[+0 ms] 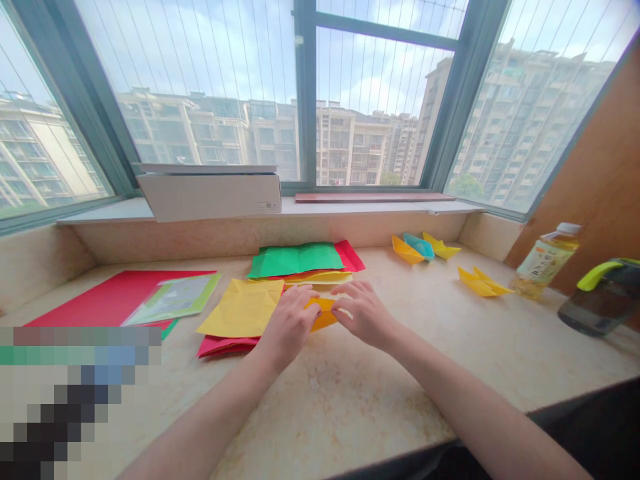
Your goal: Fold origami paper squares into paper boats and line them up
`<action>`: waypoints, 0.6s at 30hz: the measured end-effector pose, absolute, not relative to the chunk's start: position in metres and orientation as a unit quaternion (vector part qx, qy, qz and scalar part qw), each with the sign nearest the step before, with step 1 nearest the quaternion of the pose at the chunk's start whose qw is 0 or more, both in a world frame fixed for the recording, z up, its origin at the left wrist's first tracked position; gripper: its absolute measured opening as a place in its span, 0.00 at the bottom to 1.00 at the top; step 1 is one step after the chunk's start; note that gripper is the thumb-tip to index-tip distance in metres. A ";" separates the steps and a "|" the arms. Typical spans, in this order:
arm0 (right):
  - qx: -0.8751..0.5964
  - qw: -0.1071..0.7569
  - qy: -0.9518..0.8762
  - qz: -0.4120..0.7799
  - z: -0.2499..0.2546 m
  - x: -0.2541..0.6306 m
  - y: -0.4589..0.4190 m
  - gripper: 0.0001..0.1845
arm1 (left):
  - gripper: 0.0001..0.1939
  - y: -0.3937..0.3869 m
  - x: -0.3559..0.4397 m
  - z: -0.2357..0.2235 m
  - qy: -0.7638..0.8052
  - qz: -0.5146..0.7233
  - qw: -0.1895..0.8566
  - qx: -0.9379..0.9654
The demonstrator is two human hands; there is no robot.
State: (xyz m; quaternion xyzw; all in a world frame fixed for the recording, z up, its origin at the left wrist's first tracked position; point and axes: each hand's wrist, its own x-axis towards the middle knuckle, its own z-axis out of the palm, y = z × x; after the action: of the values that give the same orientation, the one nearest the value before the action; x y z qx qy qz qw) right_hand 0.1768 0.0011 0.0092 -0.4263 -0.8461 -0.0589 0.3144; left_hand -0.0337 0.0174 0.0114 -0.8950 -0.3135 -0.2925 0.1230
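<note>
1. Here we are at the counter (345,407), and both hands are on one small piece, the folded orange paper (324,318), right between them.
2. The left hand (293,317) has its thumb and fingers closed on the paper's left side, back of the hand facing up.
3. Over on the other side, the right hand (366,317) pinches the right end, thumb and fingertips together on it, the other fingers loosely curved.
4. Just to the left of the left hand, there's the yellow sheet (243,308), creased, lying on folded red paper (225,347) that pokes out towards the person.
5. Beyond both hands, a green sheet (300,259) shows its fold lines, with red paper (351,256) and yellow paper (320,277) peeking out from under it.
6. Well left of the left hand, a big red sheet (107,297) lies flat, a clear packet (175,299) edged in lime green on top.
7. Out beyond the right hand and to its right, three paper boats sit close together: yellow (406,251), blue, yellow. Nearer is another yellow folded shape (483,283).
8. Farther right of that hand, a bottle (545,261) of yellowish liquid stands near a dark jug (603,301) with a lime handle.
</note>
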 end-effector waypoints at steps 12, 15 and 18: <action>-0.536 0.240 -0.807 -0.061 0.021 0.201 0.014 0.07 | 0.16 0.017 -0.035 0.014 -0.305 -0.354 0.097 -0.879; -0.634 0.221 -0.739 -0.062 0.027 0.232 0.024 0.09 | 0.09 0.012 -0.032 0.013 -0.285 -0.341 0.089 -0.891; -0.692 0.210 -0.688 -0.062 0.024 0.261 0.033 0.11 | 0.08 0.007 -0.028 0.012 -0.279 -0.323 0.080 -0.901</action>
State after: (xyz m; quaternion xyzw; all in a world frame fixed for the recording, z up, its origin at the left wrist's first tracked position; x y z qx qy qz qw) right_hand 0.2615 0.0326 0.0244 -0.6921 -0.6878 -0.0622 0.2099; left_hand -0.0285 0.0071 0.0119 -0.9008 -0.2791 -0.3227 0.0804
